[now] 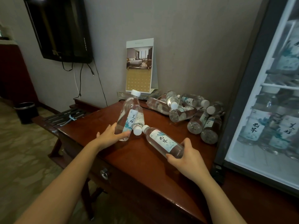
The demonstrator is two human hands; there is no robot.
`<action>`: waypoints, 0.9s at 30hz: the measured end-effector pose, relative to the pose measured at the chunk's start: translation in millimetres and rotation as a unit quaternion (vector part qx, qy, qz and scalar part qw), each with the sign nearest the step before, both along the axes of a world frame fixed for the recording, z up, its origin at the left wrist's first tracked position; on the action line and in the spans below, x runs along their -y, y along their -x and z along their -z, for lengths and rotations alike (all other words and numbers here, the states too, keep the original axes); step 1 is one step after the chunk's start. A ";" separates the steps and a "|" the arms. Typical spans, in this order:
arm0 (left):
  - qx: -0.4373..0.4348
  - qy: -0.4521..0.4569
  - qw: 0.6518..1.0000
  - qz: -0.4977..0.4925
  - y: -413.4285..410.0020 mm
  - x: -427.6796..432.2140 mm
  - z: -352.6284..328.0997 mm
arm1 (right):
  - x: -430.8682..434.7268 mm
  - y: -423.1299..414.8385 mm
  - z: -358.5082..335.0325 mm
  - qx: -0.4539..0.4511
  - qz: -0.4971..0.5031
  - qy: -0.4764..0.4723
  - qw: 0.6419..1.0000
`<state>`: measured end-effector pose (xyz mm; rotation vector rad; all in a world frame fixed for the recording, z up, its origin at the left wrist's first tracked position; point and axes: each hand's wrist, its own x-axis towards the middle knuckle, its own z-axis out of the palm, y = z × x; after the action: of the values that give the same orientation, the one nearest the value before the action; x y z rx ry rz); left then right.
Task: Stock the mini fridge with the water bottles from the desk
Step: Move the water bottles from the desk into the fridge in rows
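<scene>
Far left: a dark waste bin (pixel 26 110) stands on the floor by the wall, with a black television (pixel 61 29) mounted above it, cables dangling.
Luggage rack: the slatted luggage rack (pixel 64 115) sits just beside the desk's left end.
Left hand: the left hand (pixel 110 136) has thumb and fingers wrapped round the base of a tilted bottle (pixel 127 117), white cap pointing up and away!
Second bottle: a second bottle (pixel 138 122) lies close behind that one, cap towards the camera. I cannot tell whether the hand has hold of it.
Desk: the reddish wooden desk (pixel 129 167) carries it all, and a desk calendar (pixel 140 65) stands upright at the back against the wall.
Right hand: the right hand (pixel 186 157) clamps the bottom end of a labelled bottle (pixel 163 143), thumb on top, fingers beneath, its cap nearly touching the second bottle's cap.
Pile: a heap of water bottles (pixel 194 113) lies on its sides at the desk's back right, near the fridge.
Mini fridge: the mini fridge (pixel 239 110) fills the right edge, with more bottles upright on its shelves.
</scene>
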<state>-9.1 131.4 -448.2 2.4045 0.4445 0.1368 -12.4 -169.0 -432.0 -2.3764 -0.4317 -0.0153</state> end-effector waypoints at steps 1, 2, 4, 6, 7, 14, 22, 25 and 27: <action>0.004 -0.002 1.000 0.004 4.2 1.0 0.4 | 0.0 -0.1 0.5 0.001 0.000 0.000 1.000; 0.005 -0.005 1.000 0.007 7.8 1.6 1.1 | -0.2 0.0 0.8 0.003 0.000 0.001 1.000; 0.003 -0.020 1.000 -0.001 12.8 1.8 3.5 | -0.7 0.5 1.2 0.007 0.000 0.004 1.000; 0.007 -0.032 0.999 -0.031 12.9 3.9 4.9 | -1.0 1.8 1.1 0.011 0.002 0.008 1.000; 0.015 -0.031 0.998 -0.047 11.8 6.5 5.3 | -0.8 2.8 1.3 0.012 0.004 0.012 1.000; -0.033 -0.109 0.989 -0.098 -1.7 31.3 6.0 | 9.6 16.8 5.4 0.024 0.015 0.030 0.999; 0.062 -0.118 0.971 -0.200 23.1 79.5 8.2 | 34.2 38.2 3.9 -0.018 0.052 -0.048 0.997; 0.221 -0.005 0.959 -0.180 43.7 126.0 3.4 | 41.0 44.1 1.1 -0.041 0.105 -0.108 0.988; 0.204 0.089 0.967 -0.120 51.8 160.6 -5.4 | 46.3 48.4 0.5 -0.064 0.142 -0.154 0.976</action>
<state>-60.9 -29.2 -442.7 2.0672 0.5265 0.6576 -60.8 -215.3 -432.5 -2.0976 -0.0214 -0.0555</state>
